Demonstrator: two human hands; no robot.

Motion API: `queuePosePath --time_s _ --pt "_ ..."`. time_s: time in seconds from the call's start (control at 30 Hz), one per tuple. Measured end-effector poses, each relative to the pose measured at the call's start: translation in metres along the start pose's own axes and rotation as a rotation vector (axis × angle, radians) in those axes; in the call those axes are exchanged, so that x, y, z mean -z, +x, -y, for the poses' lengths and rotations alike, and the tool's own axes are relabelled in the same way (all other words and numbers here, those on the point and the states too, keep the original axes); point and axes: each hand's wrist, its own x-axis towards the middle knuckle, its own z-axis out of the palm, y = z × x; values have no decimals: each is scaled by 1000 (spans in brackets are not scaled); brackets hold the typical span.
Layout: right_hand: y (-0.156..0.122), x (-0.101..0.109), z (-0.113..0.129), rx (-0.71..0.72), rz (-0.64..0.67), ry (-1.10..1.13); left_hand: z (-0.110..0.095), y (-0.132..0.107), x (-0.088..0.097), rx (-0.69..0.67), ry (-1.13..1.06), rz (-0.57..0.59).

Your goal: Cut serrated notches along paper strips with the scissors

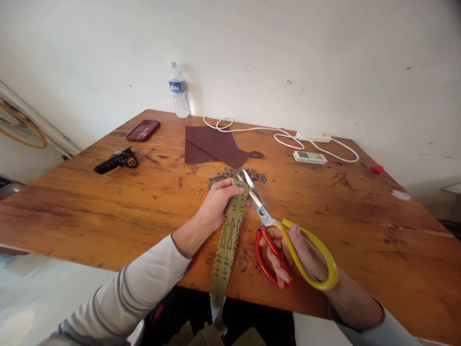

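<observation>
Wooden table (108, 202) carried a water bottle (178, 91), maroon phone (143, 130), black tool (115, 161), dark sandpaper sheets (212, 144), white cable (266, 130), remote (309, 157), red cap (378, 168).

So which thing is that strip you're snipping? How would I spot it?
Start at the wooden table and find its near edge. The strip lies there under the left hand, reaching past the edge. It alone is olive, printed with arrows and jagged-edged, unlike the flat brown sheets beyond.
</observation>
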Motion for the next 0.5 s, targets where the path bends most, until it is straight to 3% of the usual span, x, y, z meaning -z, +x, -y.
queuePosePath --time_s 0.23,0.5 --pt "0 -1 -1 -31 8 72 -1 -3 0 -10 66 33" --pt "6 1 -2 -54 2 112 2 -2 0 19 19 -4"
